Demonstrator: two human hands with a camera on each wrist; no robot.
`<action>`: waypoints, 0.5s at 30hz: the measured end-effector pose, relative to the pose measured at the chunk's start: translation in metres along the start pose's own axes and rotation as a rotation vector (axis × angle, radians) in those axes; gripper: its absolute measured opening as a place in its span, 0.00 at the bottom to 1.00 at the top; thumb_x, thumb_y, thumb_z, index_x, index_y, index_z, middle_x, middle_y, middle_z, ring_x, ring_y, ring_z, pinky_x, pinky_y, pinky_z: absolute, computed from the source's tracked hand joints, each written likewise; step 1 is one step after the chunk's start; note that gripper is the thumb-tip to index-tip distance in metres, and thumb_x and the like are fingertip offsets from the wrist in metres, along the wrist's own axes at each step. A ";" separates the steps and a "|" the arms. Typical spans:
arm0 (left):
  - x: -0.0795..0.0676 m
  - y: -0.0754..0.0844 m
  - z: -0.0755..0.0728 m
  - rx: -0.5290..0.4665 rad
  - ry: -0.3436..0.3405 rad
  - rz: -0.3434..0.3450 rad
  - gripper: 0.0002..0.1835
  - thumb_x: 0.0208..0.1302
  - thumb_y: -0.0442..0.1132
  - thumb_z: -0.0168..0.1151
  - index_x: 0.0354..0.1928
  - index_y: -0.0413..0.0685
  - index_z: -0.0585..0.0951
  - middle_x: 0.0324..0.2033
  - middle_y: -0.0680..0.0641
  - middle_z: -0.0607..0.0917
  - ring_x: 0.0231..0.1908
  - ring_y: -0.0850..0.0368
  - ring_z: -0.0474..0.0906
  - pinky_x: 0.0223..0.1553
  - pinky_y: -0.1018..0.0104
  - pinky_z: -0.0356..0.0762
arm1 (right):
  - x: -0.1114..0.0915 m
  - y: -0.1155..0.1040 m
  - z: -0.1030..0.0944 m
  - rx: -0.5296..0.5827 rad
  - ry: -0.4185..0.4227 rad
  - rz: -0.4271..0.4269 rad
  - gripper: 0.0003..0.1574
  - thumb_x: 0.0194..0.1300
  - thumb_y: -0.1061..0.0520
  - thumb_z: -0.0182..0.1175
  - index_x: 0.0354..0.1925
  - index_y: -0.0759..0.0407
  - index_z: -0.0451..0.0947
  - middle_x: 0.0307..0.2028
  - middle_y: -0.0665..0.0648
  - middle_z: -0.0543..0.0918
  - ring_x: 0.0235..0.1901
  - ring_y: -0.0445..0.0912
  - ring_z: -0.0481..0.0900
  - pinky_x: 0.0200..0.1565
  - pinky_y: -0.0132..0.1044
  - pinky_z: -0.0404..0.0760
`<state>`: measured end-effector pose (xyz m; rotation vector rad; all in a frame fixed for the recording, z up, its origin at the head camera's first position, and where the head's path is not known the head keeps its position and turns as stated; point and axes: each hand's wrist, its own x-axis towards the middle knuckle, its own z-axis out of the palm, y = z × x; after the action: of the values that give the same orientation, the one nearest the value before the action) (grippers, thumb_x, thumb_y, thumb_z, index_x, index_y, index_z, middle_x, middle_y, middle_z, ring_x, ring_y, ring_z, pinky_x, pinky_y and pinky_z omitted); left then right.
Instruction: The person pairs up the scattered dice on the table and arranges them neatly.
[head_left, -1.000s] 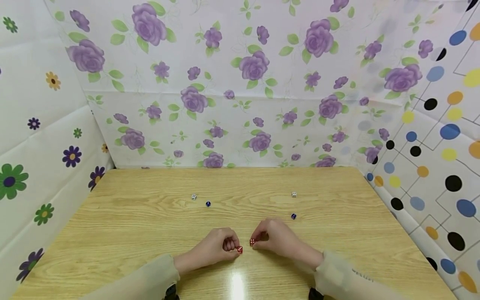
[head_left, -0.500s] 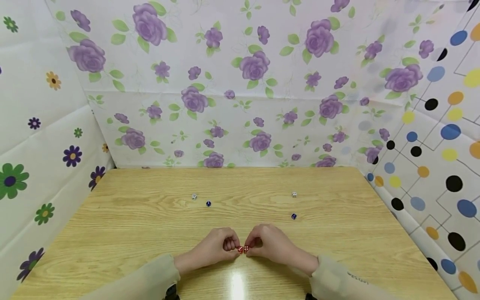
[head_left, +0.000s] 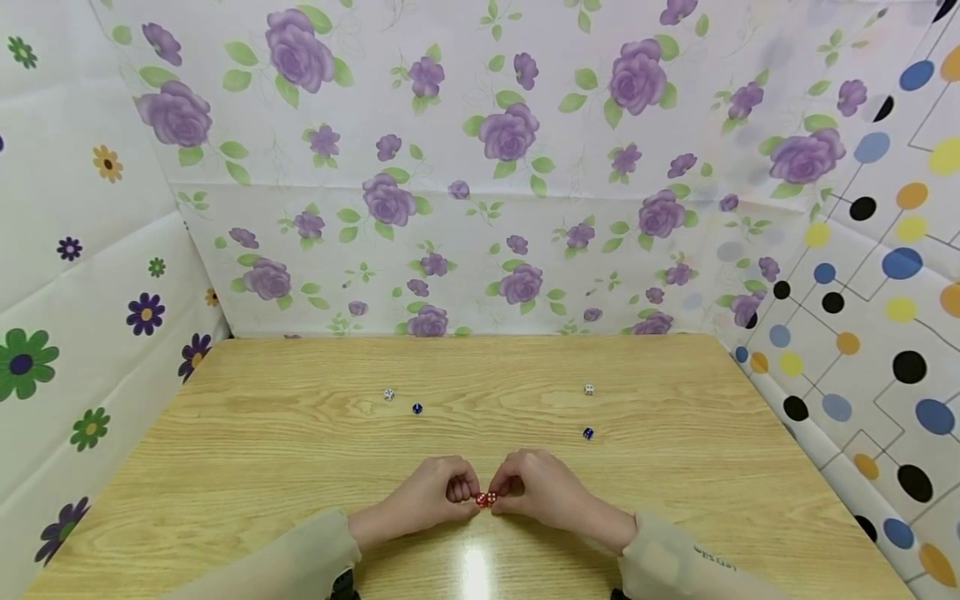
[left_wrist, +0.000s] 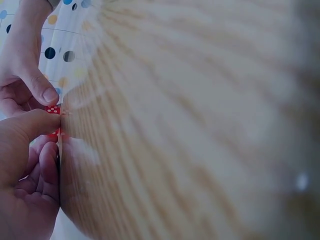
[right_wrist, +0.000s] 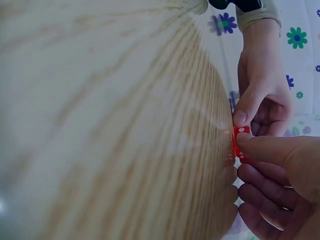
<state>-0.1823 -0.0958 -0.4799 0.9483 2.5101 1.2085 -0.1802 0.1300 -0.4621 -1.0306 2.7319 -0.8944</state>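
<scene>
My left hand (head_left: 441, 492) pinches a red die (head_left: 481, 500) with white pips between thumb and index finger. Facing it, my right hand (head_left: 542, 490) pinches a second red die (head_left: 492, 497) the same way. The two dice sit side by side at the tabletop, near the front middle of the table. In the left wrist view, the red die (left_wrist: 53, 109) shows just past the left thumb. From the right wrist, red faces of the dice (right_wrist: 242, 130) show around the right thumb, which covers part of them.
Farther back on the wooden table (head_left: 300, 467) lie a white die (head_left: 388, 394) and a blue die (head_left: 417, 408) to the left. To the right are another white die (head_left: 588, 389) and blue die (head_left: 588, 433). Patterned cloth walls (head_left: 480, 250) enclose the table's back and sides.
My right hand has moved left and slightly nearer, bringing its red die up beside the left one. The left hand and the white and blue dice have stayed in place.
</scene>
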 end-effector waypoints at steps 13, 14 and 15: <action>-0.001 0.000 0.000 -0.010 0.002 0.004 0.06 0.57 0.34 0.72 0.33 0.47 0.82 0.27 0.52 0.81 0.28 0.70 0.73 0.31 0.77 0.76 | 0.000 0.000 -0.001 0.018 -0.010 -0.009 0.08 0.54 0.54 0.75 0.34 0.50 0.87 0.31 0.44 0.86 0.33 0.32 0.80 0.37 0.24 0.79; -0.001 0.000 0.000 -0.010 0.002 0.008 0.06 0.57 0.34 0.72 0.33 0.46 0.82 0.27 0.52 0.81 0.28 0.70 0.73 0.31 0.77 0.76 | 0.000 0.000 -0.001 0.016 -0.009 -0.010 0.08 0.54 0.54 0.75 0.34 0.50 0.87 0.31 0.44 0.86 0.33 0.32 0.80 0.37 0.24 0.78; 0.000 0.000 0.000 -0.010 0.002 0.009 0.06 0.57 0.35 0.72 0.33 0.47 0.82 0.28 0.52 0.81 0.28 0.70 0.73 0.31 0.77 0.76 | 0.000 0.000 0.000 0.014 -0.009 -0.010 0.08 0.54 0.54 0.75 0.35 0.50 0.87 0.31 0.44 0.86 0.33 0.32 0.80 0.37 0.24 0.78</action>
<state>-0.1819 -0.0960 -0.4795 0.9574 2.5013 1.2237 -0.1804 0.1303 -0.4619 -1.0441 2.7117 -0.9072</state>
